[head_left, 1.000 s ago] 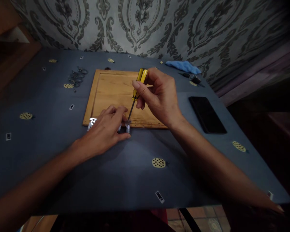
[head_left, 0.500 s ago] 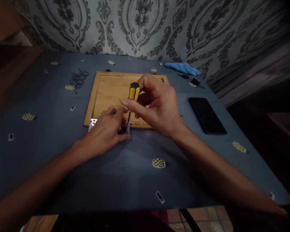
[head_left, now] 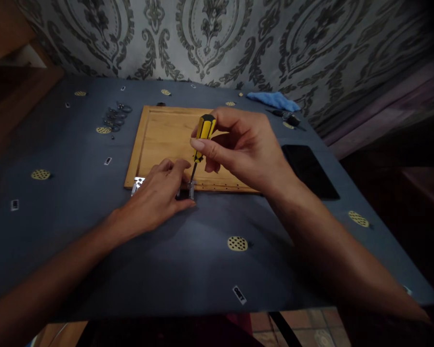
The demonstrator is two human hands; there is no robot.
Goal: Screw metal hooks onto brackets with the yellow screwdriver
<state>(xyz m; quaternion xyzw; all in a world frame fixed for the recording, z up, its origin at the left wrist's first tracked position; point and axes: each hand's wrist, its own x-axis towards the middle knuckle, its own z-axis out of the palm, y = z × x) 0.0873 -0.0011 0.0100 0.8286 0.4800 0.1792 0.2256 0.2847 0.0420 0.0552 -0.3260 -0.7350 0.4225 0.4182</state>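
In my right hand (head_left: 244, 149) is a yellow and black screwdriver (head_left: 205, 129), its handle between thumb and fingers, the shaft slanting down to a small metal hinge (head_left: 192, 189). This hinge sits at the near edge of a wooden board (head_left: 166, 135). My left hand (head_left: 161, 193) rests over that edge, fingers bent around the hinge and the thumb on its near side. Another metal hinge (head_left: 138, 183) shows left of my left hand, at the board's near left corner. Small dark holes run along the board's near edge, right of the screwdriver tip.
A black phone (head_left: 310, 172) lies right of the board on the blue-grey table (head_left: 166, 274). Several metal pieces (head_left: 116, 117) lie at the back left. A blue cloth (head_left: 274, 100) and a dark tool (head_left: 289, 118) are at the back right, near the patterned wall.
My right hand has shifted a little right and up, and the screwdriver leans more to the right at its handle. My left hand has barely moved.
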